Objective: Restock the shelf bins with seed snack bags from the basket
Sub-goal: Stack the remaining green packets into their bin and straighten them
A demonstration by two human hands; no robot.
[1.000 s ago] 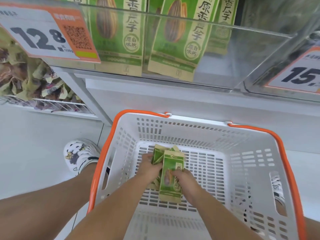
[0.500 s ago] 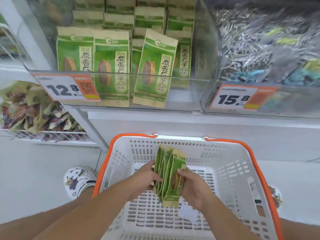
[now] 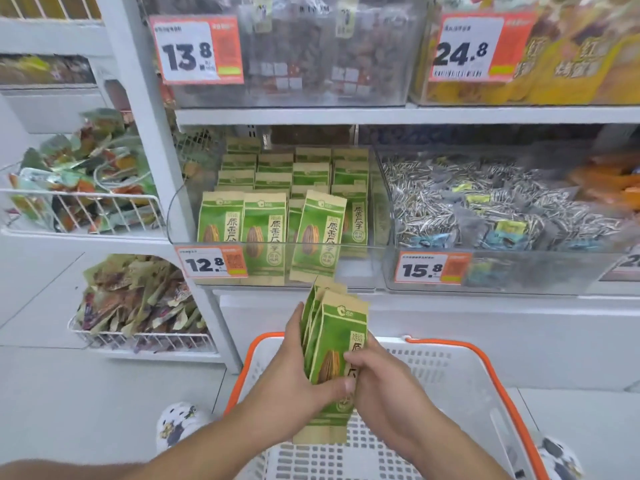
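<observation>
Head view: the stack of green-and-tan paper seed snack bags [image 3: 334,344], a second ago low inside the white plastic basket with orange rim [image 3: 498,372], now rides above it, left hand [image 3: 294,379] and right hand [image 3: 381,386] both clasping it, just below the clear acrylic shelf bin [image 3: 277,268]. Shelving probably follows.

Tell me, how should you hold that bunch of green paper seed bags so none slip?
Clamp the stack of green paper seed bags by its lower half, left hand and right hand pressing from opposite flat sides. The bags stand upright, face to face, so squeezing likely keeps them together.
</observation>
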